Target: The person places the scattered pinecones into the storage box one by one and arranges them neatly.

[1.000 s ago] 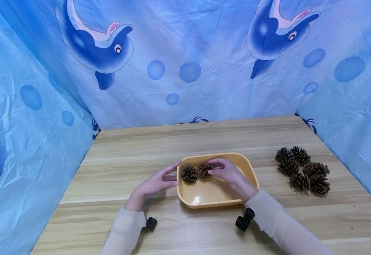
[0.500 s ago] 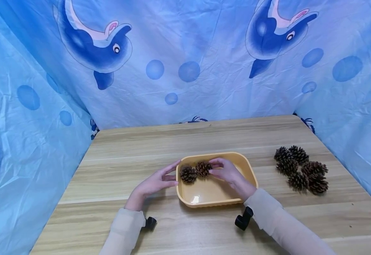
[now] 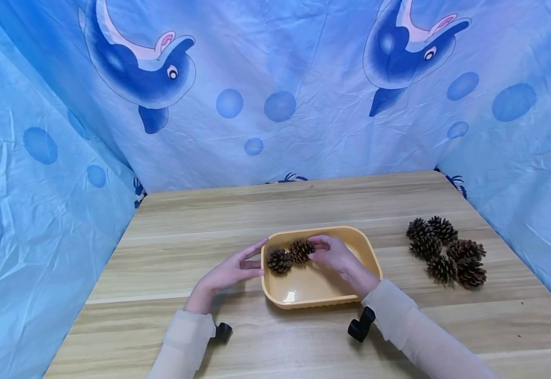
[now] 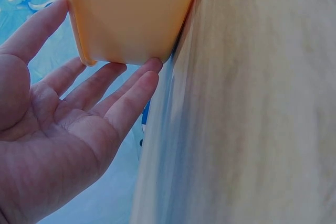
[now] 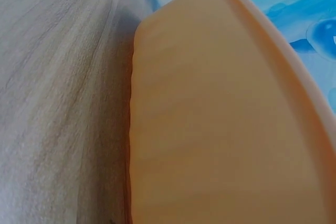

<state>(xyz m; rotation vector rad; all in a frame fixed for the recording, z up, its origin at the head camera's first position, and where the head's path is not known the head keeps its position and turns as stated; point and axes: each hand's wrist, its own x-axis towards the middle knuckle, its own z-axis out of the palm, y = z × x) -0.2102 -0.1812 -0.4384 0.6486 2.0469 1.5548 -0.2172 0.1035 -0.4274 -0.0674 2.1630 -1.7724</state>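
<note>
A yellow-orange plastic basin (image 3: 322, 303) with rounded corners sits on the table. Two brown pine cones lie side by side in its back left part: a left pine cone (image 3: 279, 261) by the end wall and a right pine cone (image 3: 301, 251). My right hand (image 3: 336, 259) reaches in over the front rim and pinches the right pine cone from its right side. With fingers extended, my left hand (image 3: 231, 271) touches the basin's left end from outside; its fingertips meet the wall (image 4: 131, 19) in the left wrist view. The right wrist view shows the basin's outer side (image 5: 210, 114), hiding the right hand.
A cluster of several pine cones (image 3: 442, 268) lies on the wooden table (image 3: 209, 216) right of the basin. Blue dolphin-print cloth (image 3: 266, 79) hangs behind and along both sides of the table.
Hardly anything differs. The whole head view has shifted slightly; both hands, the basin and the pine cones keep their places relative to each other.
</note>
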